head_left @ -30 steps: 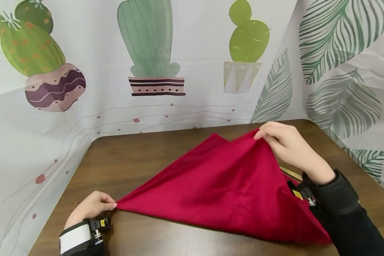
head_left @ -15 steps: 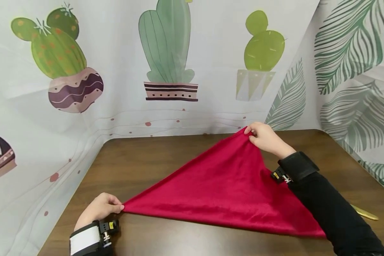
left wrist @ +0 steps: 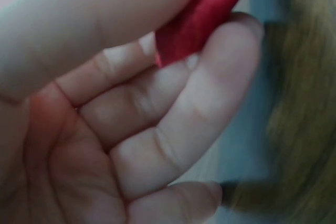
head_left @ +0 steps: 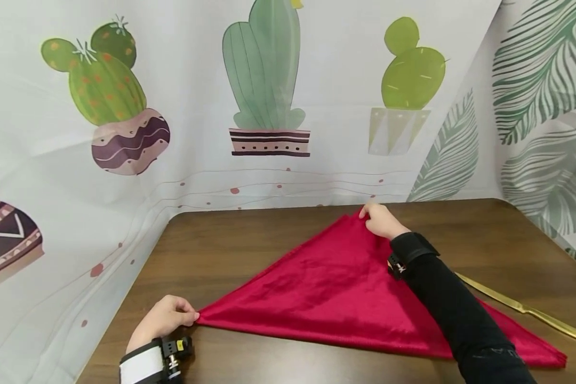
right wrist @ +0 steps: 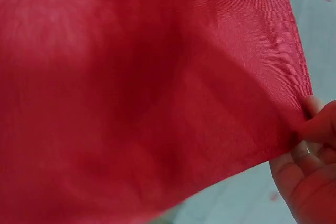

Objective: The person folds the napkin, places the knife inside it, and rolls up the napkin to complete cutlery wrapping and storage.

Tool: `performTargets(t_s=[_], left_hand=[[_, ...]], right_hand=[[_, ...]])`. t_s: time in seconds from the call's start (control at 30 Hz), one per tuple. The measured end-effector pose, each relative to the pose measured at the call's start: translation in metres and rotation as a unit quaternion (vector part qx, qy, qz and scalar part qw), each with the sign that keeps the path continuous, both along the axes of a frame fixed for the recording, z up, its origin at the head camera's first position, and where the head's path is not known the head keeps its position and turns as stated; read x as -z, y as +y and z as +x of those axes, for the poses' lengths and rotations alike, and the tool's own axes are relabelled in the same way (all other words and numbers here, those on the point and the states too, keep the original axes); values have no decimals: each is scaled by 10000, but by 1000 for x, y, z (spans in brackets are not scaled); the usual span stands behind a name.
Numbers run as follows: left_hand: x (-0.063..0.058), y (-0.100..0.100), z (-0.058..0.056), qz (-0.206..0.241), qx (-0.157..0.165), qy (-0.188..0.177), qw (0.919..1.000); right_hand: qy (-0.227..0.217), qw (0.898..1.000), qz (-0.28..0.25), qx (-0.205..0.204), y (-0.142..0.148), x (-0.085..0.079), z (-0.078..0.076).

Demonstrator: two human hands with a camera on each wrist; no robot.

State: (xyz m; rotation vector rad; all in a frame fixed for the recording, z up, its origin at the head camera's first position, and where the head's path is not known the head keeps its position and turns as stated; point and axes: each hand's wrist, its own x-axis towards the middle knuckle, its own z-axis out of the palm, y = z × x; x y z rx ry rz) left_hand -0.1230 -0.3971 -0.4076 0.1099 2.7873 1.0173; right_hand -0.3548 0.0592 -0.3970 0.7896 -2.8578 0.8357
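Note:
A red satiny cloth [head_left: 312,288], folded into a triangle, spreads over the wooden table. Its left corner is pinched between the thumb and fingers of my left hand [head_left: 165,320]; in the left wrist view the red cloth tip [left wrist: 194,24] sticks out between thumb and fingertips. At the far peak of the triangle my right hand [head_left: 381,220] pinches the top corner, and the right wrist view shows the cloth [right wrist: 157,87] stretching away from the pinching fingers [right wrist: 320,127]. The right sleeve covers part of the cloth's right half.
A long gold-coloured knife [head_left: 523,308] lies on the table [head_left: 221,240] just beyond the cloth's right edge. Behind the table hangs a white backdrop [head_left: 336,69] printed with cacti and leaves. The far table edge runs just past my right hand.
My right hand has brought the top corner left and down toward the table, and the cloth lies flatter. The knife shows more fully. My left hand keeps its pinch while the view shifts.

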Motion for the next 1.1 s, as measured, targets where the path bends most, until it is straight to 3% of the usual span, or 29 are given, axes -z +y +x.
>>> performTargets(t_s=[0.1,0.17,0.23,0.33,0.4,0.5,0.57,0.6,0.63,0.67,0.8,0.9,1.0,1.1], left_hand=[[0,0,1,45,-33,-29,10000],[1,1,1,49,-56,-70,9999],[2,1,1,67,-55,-99,9999],[2,1,2,59,-24,-106,9999],[2,0,2,68,-19,-120,9999],[2,-1,2,47,-28,-133,9999],[1,-2,1,30,-49,-145,9999],[1,-2,1,16,-56,-138,9999],[1,-2,1,3,-45,-119,9999],[1,-1,1,-6,-61,-122,9999],[1,0,0,-36,-100,-95,9999],[1,0,1,-66,-147,-94,9998],[0,-1,1,-107,-177,-77,9998],[1,-1,0,-90,-173,-102,9998]], right_hand=[[158,9999,1,-47,6,50,-38],[397,9985,-91,-378,18,95,-73],[308,9979,70,-557,24,123,-96],[73,9955,164,-926,30,145,-119],[-105,9940,366,-1029,28,145,-125],[145,9898,379,-1363,30,166,-151],[-10,9883,547,-1421,29,172,-161],[-238,9876,744,-1363,26,169,-160],[-197,9863,768,-1446,25,167,-159],[-470,9851,875,-1403,20,154,-148],[-1418,9752,1403,-958,-8,76,-79],[-1765,9662,1764,-651,-26,31,-36],[-1738,9626,1978,-631,-34,15,-19],[-1684,9640,1949,-657,-34,17,-17]])
